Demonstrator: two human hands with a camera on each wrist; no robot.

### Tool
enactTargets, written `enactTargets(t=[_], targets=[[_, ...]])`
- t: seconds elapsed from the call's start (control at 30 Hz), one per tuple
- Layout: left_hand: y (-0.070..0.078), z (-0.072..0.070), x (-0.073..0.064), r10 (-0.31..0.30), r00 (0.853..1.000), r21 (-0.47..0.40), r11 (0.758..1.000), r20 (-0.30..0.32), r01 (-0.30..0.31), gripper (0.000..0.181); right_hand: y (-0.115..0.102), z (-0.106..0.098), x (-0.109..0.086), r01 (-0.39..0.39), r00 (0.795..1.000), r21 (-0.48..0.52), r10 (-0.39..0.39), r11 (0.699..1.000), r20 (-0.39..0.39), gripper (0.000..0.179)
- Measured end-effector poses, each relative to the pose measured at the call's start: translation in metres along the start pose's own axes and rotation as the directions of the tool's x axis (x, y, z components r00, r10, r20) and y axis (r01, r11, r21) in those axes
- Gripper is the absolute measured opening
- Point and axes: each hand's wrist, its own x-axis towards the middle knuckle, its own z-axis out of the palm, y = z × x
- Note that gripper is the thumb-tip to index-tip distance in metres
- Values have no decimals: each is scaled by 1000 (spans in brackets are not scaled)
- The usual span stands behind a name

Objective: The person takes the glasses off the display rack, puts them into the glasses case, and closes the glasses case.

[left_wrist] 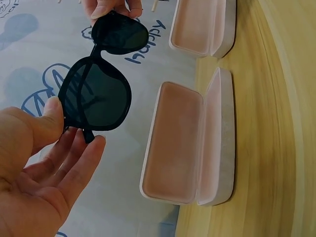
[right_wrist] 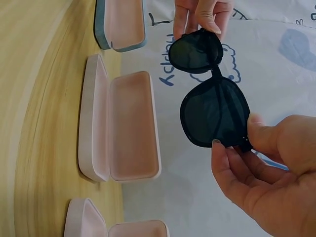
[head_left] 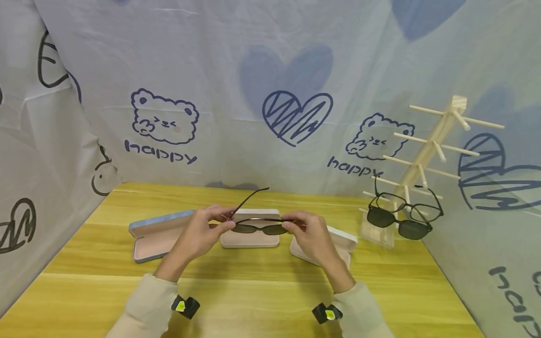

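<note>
Between my two hands, a pair of black sunglasses with dark lenses is held up above the table. My left hand pinches one end of the frame by the hinge, thumb at the outer rim of the lens. At the opposite end, my right hand grips the other corner between thumb and fingers. One temple arm sticks out away from me on the left side; another dark bar shows through the lens in the right wrist view. Behind the sunglasses lies an open pale case with pink lining.
An open blue case lies to the left, another open pale case to the right, partly behind my right hand. A wooden peg rack at the right carries dark sunglasses and clear-lens glasses. Printed cloth hangs behind the table.
</note>
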Motion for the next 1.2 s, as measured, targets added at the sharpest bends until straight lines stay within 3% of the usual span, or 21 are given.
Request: enactTargets(t=[0.57,0.77,1.2], targets=[[-8,-9,-7,-57,998,45,997,2,57,25,-3,12,7,0,1000,43,2,999,-28,21],[-12,-14,-13,-62,998,67,996,0,61,22,-1,19,9,0,1000,12,0,1000,-31,17],[-24,-33,-27,-82,996,57,995,46,79,20,0,39,13,-14,999,14,13,1000,29,14]])
